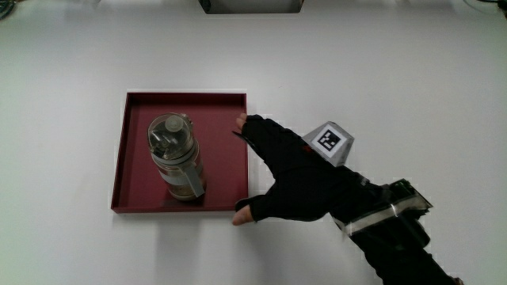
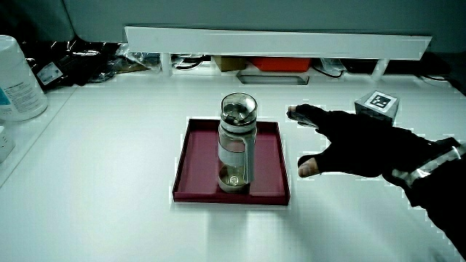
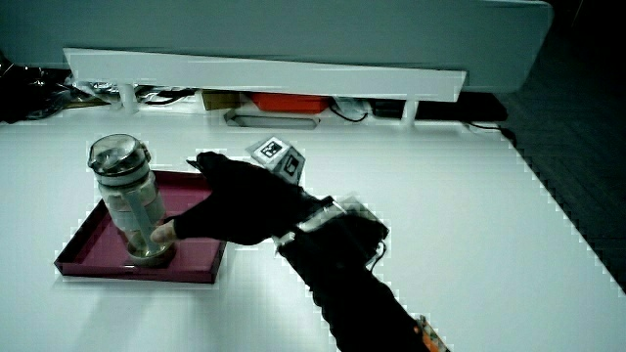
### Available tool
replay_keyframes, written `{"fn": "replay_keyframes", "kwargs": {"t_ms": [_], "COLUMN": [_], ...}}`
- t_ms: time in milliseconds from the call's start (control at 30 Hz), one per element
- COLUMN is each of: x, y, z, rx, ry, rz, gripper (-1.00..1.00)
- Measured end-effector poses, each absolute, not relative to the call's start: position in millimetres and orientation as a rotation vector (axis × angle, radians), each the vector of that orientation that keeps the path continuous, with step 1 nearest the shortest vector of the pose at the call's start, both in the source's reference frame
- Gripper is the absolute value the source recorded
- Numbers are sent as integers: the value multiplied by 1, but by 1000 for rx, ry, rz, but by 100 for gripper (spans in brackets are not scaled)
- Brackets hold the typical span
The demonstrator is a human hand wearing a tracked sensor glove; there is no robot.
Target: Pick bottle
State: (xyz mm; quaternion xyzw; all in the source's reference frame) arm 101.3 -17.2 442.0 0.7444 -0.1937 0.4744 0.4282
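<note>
A clear bottle (image 1: pixel 176 156) with a grey lid stands upright in a dark red tray (image 1: pixel 135 142); it also shows in both side views as the bottle (image 2: pixel 237 143) (image 3: pixel 131 198) in the tray (image 2: pixel 196 156) (image 3: pixel 88 240). The gloved hand (image 1: pixel 289 174) hovers beside the tray's edge, a short gap away from the bottle. Its fingers (image 1: pixel 240 123) and thumb (image 1: pixel 242 214) are spread wide and hold nothing. In both side views the hand (image 2: pixel 357 145) (image 3: pixel 240 200) reaches toward the bottle, with the patterned cube (image 1: pixel 329 142) on its back.
A low white partition (image 2: pixel 277 40) runs along the table, with cables and an orange item under it. A white container (image 2: pixel 18 76) stands at the table's edge in a side view. A dark box (image 1: pixel 249 5) sits farther from the person than the tray.
</note>
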Motion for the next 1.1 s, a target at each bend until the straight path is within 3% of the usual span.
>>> {"fn": "replay_keyframes", "kwargs": {"t_ms": [600,633,667,733,767,800,833,900,967,1000,1033,1067,1100], "x": [52,51,49,46,44,42,39,32,28,26,24,23,21], "y": [-26,-27,-27,-27,-27,-27,-26,-24,-22,-22,-21,-20,-19], "z": [504,511,513,516,518,519,523,525,529,529,536,537,539], "rx": [1786,1867,1780,1764,1852,1849,1747,1723,1813,1816,1718,1809,1802], "ry": [-448,-453,-447,-427,-419,-420,-425,-407,-393,-389,-402,-374,-371], "rz": [1243,1262,1261,1269,1276,1262,1290,1280,1276,1283,1292,1281,1280], "gripper": [0,0,0,0,0,0,0,0,0,0,0,0,0]}}
